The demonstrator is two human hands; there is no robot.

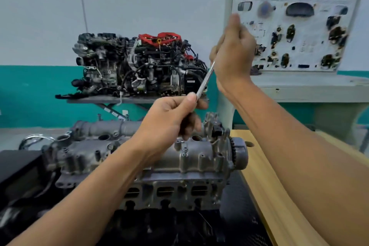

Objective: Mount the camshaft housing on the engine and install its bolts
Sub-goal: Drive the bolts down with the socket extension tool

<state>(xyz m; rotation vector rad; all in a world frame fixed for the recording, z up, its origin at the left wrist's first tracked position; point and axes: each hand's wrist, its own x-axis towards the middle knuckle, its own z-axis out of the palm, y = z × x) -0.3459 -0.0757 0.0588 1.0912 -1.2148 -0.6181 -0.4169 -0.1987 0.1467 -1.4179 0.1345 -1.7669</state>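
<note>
A person holds a long, slim steel tool (205,80) in the air with both hands, well above the camshaft housing (199,156), which sits on top of the engine (175,189) on the dark counter (243,215). The left hand (171,114) curls its fingers (188,126) round the tool's lower end, and the right hand (233,54) grips the upper end. The tool's tip is hidden inside the left fist, so it cannot be told whether a bit or a bolt is fitted there. The main risk appears to be a loose piece slipping from that fist and falling into one of the housing's open bores, where it would be hard to retrieve. A slanted approach to a bolt hole could also cross-thread a bolt or let the tip skid across the aluminium. The timing sprocket (233,152) at the housing's right end lies close to the likely path down. A display engine (139,66) and a training board (295,30) stand behind.
</note>
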